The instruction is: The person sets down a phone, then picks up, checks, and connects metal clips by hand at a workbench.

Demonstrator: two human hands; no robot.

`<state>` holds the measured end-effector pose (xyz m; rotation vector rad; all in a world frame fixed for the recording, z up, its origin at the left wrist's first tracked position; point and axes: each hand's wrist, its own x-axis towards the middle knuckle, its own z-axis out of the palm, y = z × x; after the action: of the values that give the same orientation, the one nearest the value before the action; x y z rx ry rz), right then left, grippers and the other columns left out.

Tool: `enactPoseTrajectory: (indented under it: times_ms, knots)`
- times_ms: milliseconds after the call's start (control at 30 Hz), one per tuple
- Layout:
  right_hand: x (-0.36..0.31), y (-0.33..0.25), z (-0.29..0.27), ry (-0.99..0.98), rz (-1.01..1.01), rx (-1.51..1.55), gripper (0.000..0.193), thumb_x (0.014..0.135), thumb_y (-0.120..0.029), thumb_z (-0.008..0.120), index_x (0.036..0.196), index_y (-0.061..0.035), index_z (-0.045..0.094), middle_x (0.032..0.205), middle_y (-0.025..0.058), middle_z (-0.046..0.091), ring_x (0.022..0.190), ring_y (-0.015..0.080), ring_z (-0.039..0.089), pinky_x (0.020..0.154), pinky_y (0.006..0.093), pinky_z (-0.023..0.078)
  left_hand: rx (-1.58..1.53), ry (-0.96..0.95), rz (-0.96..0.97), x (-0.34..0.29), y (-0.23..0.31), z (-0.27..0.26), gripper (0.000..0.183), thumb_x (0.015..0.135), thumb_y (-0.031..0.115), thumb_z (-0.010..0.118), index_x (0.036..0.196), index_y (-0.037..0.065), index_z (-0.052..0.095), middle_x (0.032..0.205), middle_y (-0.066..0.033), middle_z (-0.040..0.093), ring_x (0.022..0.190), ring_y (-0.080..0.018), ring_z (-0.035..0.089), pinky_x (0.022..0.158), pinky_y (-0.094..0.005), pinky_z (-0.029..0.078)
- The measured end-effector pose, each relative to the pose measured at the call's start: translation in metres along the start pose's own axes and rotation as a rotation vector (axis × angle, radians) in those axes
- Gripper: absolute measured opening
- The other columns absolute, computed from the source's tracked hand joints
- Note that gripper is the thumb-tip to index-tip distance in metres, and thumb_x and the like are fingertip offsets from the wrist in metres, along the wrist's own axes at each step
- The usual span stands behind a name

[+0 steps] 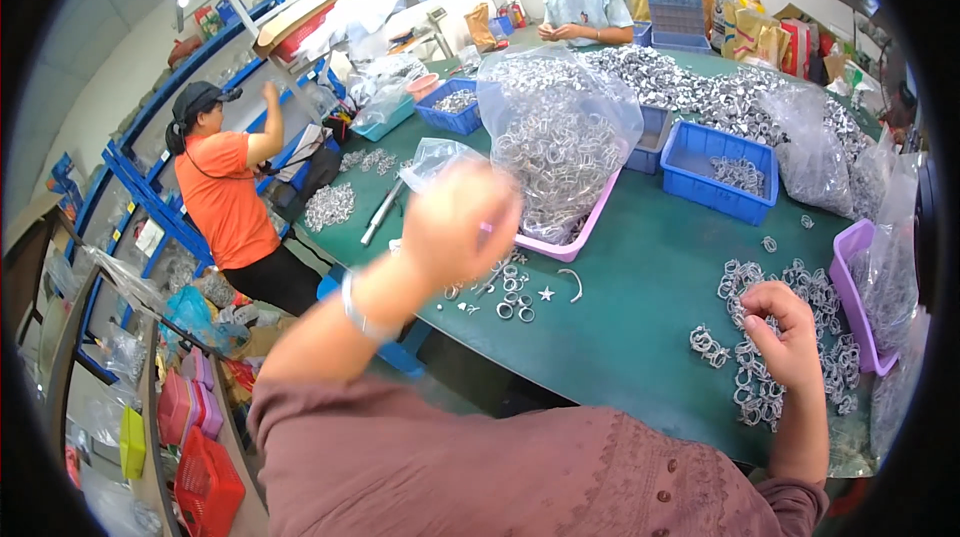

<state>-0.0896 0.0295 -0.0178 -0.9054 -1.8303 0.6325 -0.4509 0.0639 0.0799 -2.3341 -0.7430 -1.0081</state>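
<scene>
My left hand [465, 217] is raised above the green table, smeared by motion, so its fingers and anything in them cannot be made out. Just beyond it stands a pink tray [568, 249] bearing a big clear bag of grey metal rings [560, 152]. Several loose rings [515, 302] and a small star-shaped piece [546, 293] lie below that hand. Over a heap of grey metal rings [757, 392] on the right, my right hand [785, 332] has its fingers curled in toward the thumb. Whatever it may hold is too small to tell.
A purple tray [845, 282] borders the right heap. Blue bins [690, 182] stand farther back on the green table [640, 307], before a large spread of metal parts [740, 97]. One person [235, 192] stands left by shelves; another [588, 12] works at the far side.
</scene>
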Motion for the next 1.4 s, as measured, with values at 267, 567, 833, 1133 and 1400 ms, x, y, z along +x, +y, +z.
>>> enactPoseTrajectory:
  times_ms: [267, 567, 833, 1133, 1400]
  knots:
    - [-0.006, -0.010, -0.006, 0.012, -0.031, -0.003, 0.015, 0.065, 0.003, 0.055, 0.080, 0.0022, 0.056, 0.078, 0.0092, 0.056, 0.066, 0.0150, 0.052, 0.061, 0.0244, 0.042, -0.206, -2.365, -1.035, -0.410, 0.104, -0.087, 0.022, 0.075, 0.024, 0.052, 0.083, 0.005, 0.061, 0.083, -0.0159, 0.061, 0.076, -0.0289, 0.059, 0.063, -0.0396, 0.047]
    - [-0.007, -0.012, -0.005, 0.040, 0.085, 0.028, 0.013, 0.068, 0.002, 0.054, 0.080, 0.0015, 0.056, 0.080, 0.0086, 0.056, 0.070, 0.0146, 0.052, 0.064, 0.0240, 0.041, 0.105, -1.936, -1.502, -0.413, 0.078, -0.129, 0.022, 0.075, 0.024, 0.053, 0.082, 0.005, 0.061, 0.082, -0.0154, 0.061, 0.074, -0.0278, 0.058, 0.063, -0.0390, 0.047]
    - [-0.012, -0.004, -0.010, 0.041, 0.123, 0.046, 0.012, 0.069, 0.001, 0.054, 0.081, 0.0014, 0.056, 0.081, 0.0081, 0.056, 0.071, 0.0136, 0.051, 0.064, 0.0230, 0.040, 0.341, -1.500, -1.623, -0.379, 0.036, -0.151, 0.022, 0.075, 0.024, 0.053, 0.082, 0.004, 0.062, 0.081, -0.0150, 0.061, 0.073, -0.0268, 0.058, 0.063, -0.0384, 0.047]
    - [-0.018, -0.001, -0.015, 0.030, 0.141, 0.054, 0.011, 0.072, 0.001, 0.052, 0.082, 0.0020, 0.055, 0.083, 0.0073, 0.054, 0.072, 0.0111, 0.050, 0.064, 0.0217, 0.040, 0.555, -0.869, -1.587, -0.309, -0.024, -0.176, 0.022, 0.076, 0.024, 0.054, 0.081, 0.004, 0.062, 0.081, -0.0146, 0.061, 0.072, -0.0257, 0.058, 0.062, -0.0378, 0.047]
    - [-0.021, 0.003, -0.016, 0.009, 0.138, 0.049, 0.010, 0.075, 0.000, 0.052, 0.084, 0.0025, 0.055, 0.085, 0.0069, 0.053, 0.074, 0.0102, 0.049, 0.065, 0.0214, 0.039, 0.635, -0.359, -1.384, -0.231, -0.071, -0.194, 0.022, 0.076, 0.023, 0.054, 0.081, 0.004, 0.062, 0.080, -0.0142, 0.061, 0.071, -0.0247, 0.058, 0.062, -0.0372, 0.047]
